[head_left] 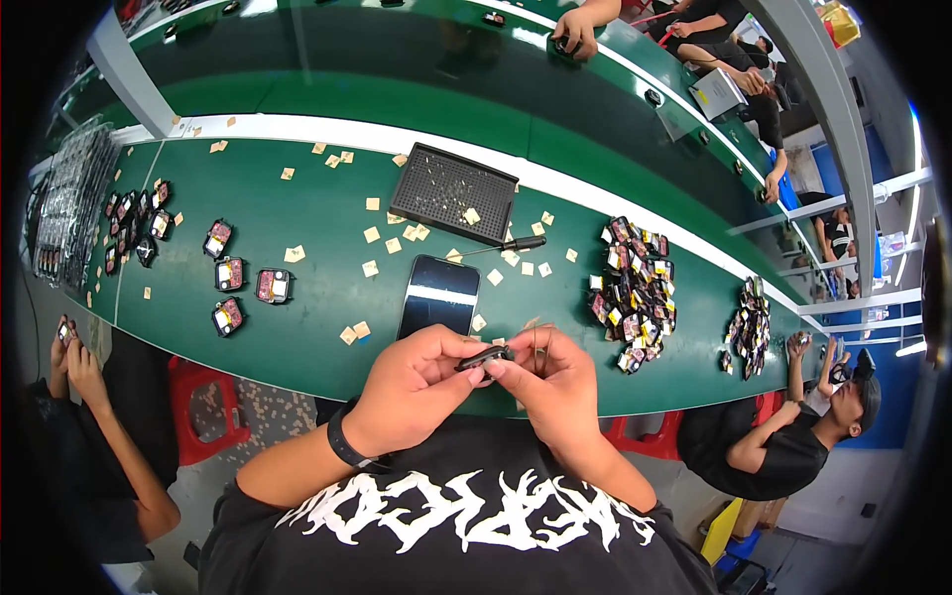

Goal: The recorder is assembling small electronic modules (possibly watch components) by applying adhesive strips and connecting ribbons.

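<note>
Close in front of my chest, a small black casing (478, 360) is pinched between both hands. My left hand (409, 389) grips its left end with thumb and fingers, and a dark band circles that wrist. At the other end, my right hand (551, 385) closes its thumb and fingertips on the same casing. Fingers cover much of it, so its inner side cannot be made out. Just beyond my hands lies a dark-screened phone (439, 297). A screwdriver (523, 243) with a black handle lies past the phone, beside a black grid-bottomed tray (436, 188).
Right of my hands is a heap of small black units (635, 297), with another heap (748, 327) farther right. Several loose units (274, 286) lie left. Pale square pieces (295, 254) dot the green table. Clear plastic trays (74, 208) are stacked far left. Co-workers sit on both sides.
</note>
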`<move>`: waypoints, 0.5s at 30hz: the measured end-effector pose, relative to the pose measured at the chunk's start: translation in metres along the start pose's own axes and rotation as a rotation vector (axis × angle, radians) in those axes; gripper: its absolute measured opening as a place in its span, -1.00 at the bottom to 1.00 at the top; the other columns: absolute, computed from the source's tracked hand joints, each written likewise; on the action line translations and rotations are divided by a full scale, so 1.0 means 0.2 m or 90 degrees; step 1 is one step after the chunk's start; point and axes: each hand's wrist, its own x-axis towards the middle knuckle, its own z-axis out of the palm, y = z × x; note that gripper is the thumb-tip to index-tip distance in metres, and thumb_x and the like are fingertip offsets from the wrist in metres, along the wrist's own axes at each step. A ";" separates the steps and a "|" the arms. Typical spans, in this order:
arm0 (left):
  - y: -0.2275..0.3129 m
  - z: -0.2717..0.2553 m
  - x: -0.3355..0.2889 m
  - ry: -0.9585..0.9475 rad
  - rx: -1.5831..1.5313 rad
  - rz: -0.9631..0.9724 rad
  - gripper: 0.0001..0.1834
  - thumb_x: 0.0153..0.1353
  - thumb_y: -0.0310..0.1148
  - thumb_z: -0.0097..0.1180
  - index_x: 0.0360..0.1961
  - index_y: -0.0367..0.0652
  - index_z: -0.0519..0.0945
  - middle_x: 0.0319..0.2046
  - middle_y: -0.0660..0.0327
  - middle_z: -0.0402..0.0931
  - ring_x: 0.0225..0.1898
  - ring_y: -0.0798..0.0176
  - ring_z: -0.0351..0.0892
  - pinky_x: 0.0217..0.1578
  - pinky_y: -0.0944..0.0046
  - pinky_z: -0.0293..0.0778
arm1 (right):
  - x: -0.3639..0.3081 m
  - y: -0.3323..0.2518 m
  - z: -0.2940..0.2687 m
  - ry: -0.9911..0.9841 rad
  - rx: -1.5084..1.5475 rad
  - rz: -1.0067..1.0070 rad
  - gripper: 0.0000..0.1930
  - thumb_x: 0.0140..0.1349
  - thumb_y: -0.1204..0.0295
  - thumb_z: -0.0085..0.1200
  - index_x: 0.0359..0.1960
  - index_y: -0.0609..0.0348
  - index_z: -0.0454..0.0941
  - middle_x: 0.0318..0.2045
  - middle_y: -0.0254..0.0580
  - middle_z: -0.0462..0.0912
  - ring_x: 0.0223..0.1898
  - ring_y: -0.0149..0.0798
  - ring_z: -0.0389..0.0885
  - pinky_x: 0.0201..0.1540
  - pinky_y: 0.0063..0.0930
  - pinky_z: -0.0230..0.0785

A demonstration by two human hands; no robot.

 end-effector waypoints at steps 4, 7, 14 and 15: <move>-0.01 -0.04 0.00 -0.027 -0.001 -0.024 -0.76 0.38 -0.67 0.04 0.05 -0.37 0.49 -0.01 0.14 0.60 0.00 0.40 0.61 0.00 0.39 0.55 | 0.01 0.02 -0.05 -0.031 -0.116 -0.006 -0.81 0.21 0.56 0.37 -0.23 0.32 0.58 -0.40 -0.42 0.52 -0.43 -0.63 0.47 -0.39 -0.72 0.37; 0.01 -0.02 0.01 -0.015 0.097 -0.050 -0.71 0.36 -0.68 0.07 0.09 -0.34 0.49 -0.07 0.10 0.61 -0.05 0.33 0.65 -0.12 0.35 0.59 | 0.01 0.04 -0.06 -0.033 -0.143 0.030 -0.83 0.24 0.56 0.33 -0.22 0.32 0.58 -0.37 -0.37 0.59 -0.34 -0.61 0.56 -0.36 -0.71 0.41; 0.09 -0.02 0.01 -0.033 0.225 -0.142 -0.66 0.39 -0.60 0.04 0.17 -0.38 0.47 -0.17 0.10 0.61 -0.34 0.34 0.68 -0.39 0.39 0.60 | -0.02 -0.04 -0.05 -0.121 -0.006 0.121 -0.85 0.35 0.51 0.23 -0.16 0.34 0.56 -0.22 -0.27 0.68 -0.21 -0.57 0.61 -0.17 -0.65 0.49; 0.09 -0.02 0.01 -0.025 0.183 -0.172 -0.67 0.40 -0.58 0.03 0.17 -0.39 0.47 -0.20 0.10 0.61 -0.38 0.34 0.68 -0.41 0.40 0.60 | -0.02 -0.04 -0.05 -0.140 0.032 0.134 -0.84 0.37 0.51 0.20 -0.13 0.35 0.55 -0.23 -0.28 0.68 -0.20 -0.57 0.61 -0.12 -0.64 0.49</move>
